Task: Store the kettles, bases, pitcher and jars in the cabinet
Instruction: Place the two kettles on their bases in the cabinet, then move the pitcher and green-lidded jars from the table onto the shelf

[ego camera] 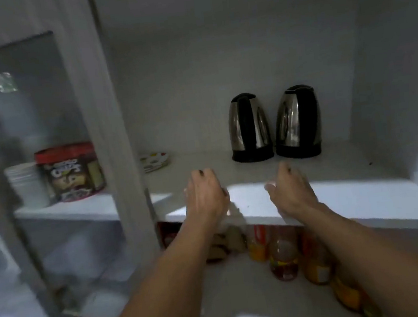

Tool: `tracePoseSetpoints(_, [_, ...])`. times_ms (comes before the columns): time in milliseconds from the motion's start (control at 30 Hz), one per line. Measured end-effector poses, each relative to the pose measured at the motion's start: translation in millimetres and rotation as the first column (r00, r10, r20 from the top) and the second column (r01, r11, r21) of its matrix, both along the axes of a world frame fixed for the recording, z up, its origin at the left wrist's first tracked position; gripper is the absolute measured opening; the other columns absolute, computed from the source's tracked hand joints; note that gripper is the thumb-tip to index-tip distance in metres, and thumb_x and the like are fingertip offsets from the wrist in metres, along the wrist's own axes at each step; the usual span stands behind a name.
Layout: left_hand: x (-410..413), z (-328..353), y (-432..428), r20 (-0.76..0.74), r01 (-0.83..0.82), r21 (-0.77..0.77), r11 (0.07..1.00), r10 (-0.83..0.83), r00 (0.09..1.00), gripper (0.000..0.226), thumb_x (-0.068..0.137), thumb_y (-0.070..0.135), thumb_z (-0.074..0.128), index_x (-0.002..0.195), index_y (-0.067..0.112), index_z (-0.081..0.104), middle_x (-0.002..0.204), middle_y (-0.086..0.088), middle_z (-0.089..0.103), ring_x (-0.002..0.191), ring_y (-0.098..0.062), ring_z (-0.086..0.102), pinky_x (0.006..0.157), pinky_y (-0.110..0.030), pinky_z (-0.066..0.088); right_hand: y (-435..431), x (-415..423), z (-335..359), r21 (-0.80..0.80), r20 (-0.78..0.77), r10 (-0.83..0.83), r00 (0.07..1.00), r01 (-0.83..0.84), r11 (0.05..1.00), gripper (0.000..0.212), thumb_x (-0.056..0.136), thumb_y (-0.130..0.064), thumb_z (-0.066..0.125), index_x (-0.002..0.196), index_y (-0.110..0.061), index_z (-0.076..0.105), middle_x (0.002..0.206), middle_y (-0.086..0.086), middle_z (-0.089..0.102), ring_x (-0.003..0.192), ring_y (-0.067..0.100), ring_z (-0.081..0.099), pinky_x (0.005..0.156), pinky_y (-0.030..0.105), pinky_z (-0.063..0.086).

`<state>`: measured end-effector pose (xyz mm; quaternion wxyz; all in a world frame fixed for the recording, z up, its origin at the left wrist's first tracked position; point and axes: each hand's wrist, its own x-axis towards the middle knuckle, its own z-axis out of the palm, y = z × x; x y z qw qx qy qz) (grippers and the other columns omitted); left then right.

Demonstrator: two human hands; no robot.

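Reaching both empty hands over the cabinet shelf (338, 195), two steel kettles beyond.

Left hand (205, 194) and right hand (289, 188) hover loosely curled, gripping nothing — left kettle (249, 130) and right kettle (297, 121) stand upright, just apart; bottles (284, 254) below are blurred, partly hidden behind the forearms.

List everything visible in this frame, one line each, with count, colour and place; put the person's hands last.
kettles: two, steel and black, upright side by side at the back of the upper shelf
plates: small stack, white with coloured spots, upper shelf left of the kettles
cereal tub: one, red and brown, behind the glass door
cups: white stack, left of the tub
bottles: several, orange and red, lower shelf
left hand: empty, over the shelf edge
right hand: empty, over the shelf edge
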<state>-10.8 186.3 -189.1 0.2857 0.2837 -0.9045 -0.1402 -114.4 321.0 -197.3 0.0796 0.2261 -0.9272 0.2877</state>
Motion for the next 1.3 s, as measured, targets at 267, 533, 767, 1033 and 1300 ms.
tracePoseSetpoints(267, [287,18,-15,0.074,-0.416,-0.131,0.9,0.428,0.901,0.047,0.091,0.033,0.057,0.13,0.011,0.044,0.133,-0.013,0.045,0.125,-0.035,0.045,0.107,-0.055,0.036,-73,242,10,0.026,-0.051,0.492,0.869,-0.491,0.871,0.05,0.093,-0.038,0.059,0.131,-0.009,0.043,0.138,0.021,0.047,0.127,0.041,0.044,0.101,0.05,0.043])
tracePoseSetpoints(533, [567,18,2,0.129,-0.84,-0.122,0.528,0.848,0.514,0.046,0.094,0.036,0.052,0.131,0.009,0.043,0.136,-0.015,0.041,0.127,-0.037,0.041,0.105,-0.058,0.034,-144,499,4,0.15,-0.078,0.886,0.456,-0.874,0.463,0.054,0.095,-0.043,0.054,0.136,-0.012,0.037,0.142,0.02,0.04,0.127,0.041,0.045,0.101,0.051,0.043])
tracePoseSetpoints(767, [736,-15,54,0.2,-0.984,-0.049,0.169,0.967,0.156,0.049,0.094,0.039,0.052,0.132,0.009,0.041,0.136,-0.016,0.038,0.126,-0.041,0.04,0.103,-0.057,0.035,-152,675,-22,0.257,-0.054,0.993,0.106,-0.959,0.116,0.057,0.093,-0.047,0.054,0.137,-0.016,0.037,0.14,0.017,0.042,0.127,0.039,0.045,0.1,0.053,0.043])
tracePoseSetpoints(1033, [832,-77,67,0.283,-0.996,0.082,-0.024,0.959,0.0,0.048,0.094,0.04,0.053,0.13,0.01,0.042,0.135,-0.014,0.041,0.127,-0.037,0.042,0.104,-0.056,0.036,-156,789,-93,0.162,0.209,0.978,-0.015,-0.986,-0.05,0.059,0.091,-0.049,0.056,0.132,-0.009,0.041,0.136,0.019,0.046,0.123,0.042,0.05,0.095,0.051,0.047])
tracePoseSetpoints(1300, [900,-150,-23,0.267,-0.874,0.446,-0.192,0.961,-0.074,0.054,0.09,0.035,0.06,0.131,0.004,0.044,0.135,-0.015,0.047,0.126,-0.035,0.047,0.101,-0.048,0.043,-240,891,-145,-0.111,0.549,0.83,0.095,-0.976,0.185,0.067,0.086,-0.059,0.058,0.127,-0.007,0.052,0.131,0.015,0.06,0.12,0.038,0.056,0.09,0.04,0.046])
